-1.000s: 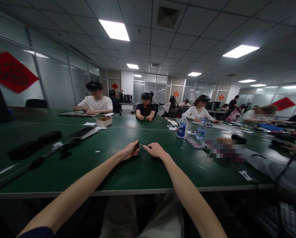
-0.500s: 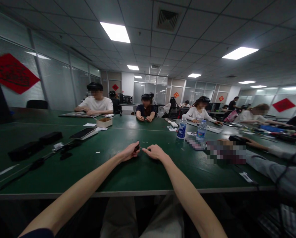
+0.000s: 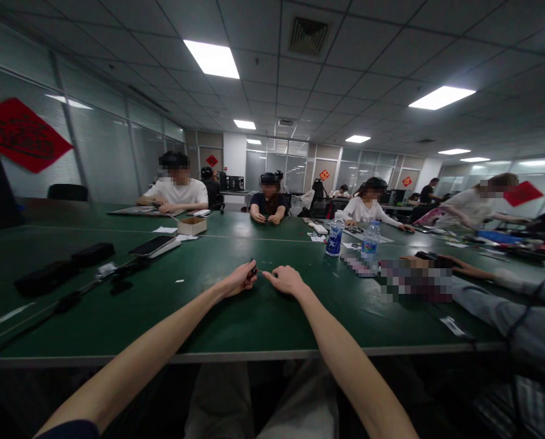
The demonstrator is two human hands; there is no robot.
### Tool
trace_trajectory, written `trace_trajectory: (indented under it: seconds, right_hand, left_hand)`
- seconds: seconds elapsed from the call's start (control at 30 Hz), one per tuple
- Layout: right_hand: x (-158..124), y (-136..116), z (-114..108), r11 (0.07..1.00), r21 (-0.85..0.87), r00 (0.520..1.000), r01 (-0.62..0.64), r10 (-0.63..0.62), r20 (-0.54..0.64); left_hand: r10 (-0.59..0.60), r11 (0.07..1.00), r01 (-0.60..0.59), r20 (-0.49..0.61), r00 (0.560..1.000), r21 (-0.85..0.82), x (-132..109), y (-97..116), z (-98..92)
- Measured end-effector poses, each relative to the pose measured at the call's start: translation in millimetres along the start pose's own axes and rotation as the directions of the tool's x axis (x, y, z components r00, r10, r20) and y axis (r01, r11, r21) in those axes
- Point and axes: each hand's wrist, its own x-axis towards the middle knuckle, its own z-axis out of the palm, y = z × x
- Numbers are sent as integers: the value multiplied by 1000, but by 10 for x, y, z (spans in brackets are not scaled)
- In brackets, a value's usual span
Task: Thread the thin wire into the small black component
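My left hand [image 3: 241, 280] is closed around a small dark object [image 3: 253, 266] above the green table [image 3: 227, 323]. To its right, my right hand [image 3: 285, 281] has its thumb and index finger pinched, pointing toward the left hand. A thin light piece [image 3: 260, 272] spans the short gap between the hands. Whether the right fingertips grip its end is too small to make out.
Two bottles [image 3: 334, 238] [image 3: 370, 239] stand beyond my right hand. Leftward lie a dark tablet-like device [image 3: 151, 246], an open box [image 3: 192, 226] and black cases [image 3: 48, 277]. A co-worker's sleeve [image 3: 487, 305] reaches in from the right.
My hands have hardly moved; the dark object in my left hand is tilted slightly differently. At the far right, a person in white has risen higher.
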Motion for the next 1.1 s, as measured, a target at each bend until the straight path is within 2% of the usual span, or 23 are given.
trace_trajectory:
  seconds: [0.67,0.73,0.83,0.93,1.1]
  right_hand:
    - [25,-22,60,999,4,999,-43,43,-10]
    - [50,-11,75,997,23,997,-68,68,-35]
    - [93,84,48,979,102,975,-176,188,-122]
    - [105,263,-24,944,185,937,-273,304,-173]
    - [67,439,-80,935,235,941,-266,304,-145]
  left_hand:
    - [-13,1000,13,-42,999,-1,-16,37,27]
    - [-17,999,17,-12,1000,31,-50,57,68]
    - [-44,984,25,106,993,175,-122,85,167]
    - [-61,958,18,142,988,287,-170,101,234]
    - [-68,974,40,116,991,225,-178,126,199]
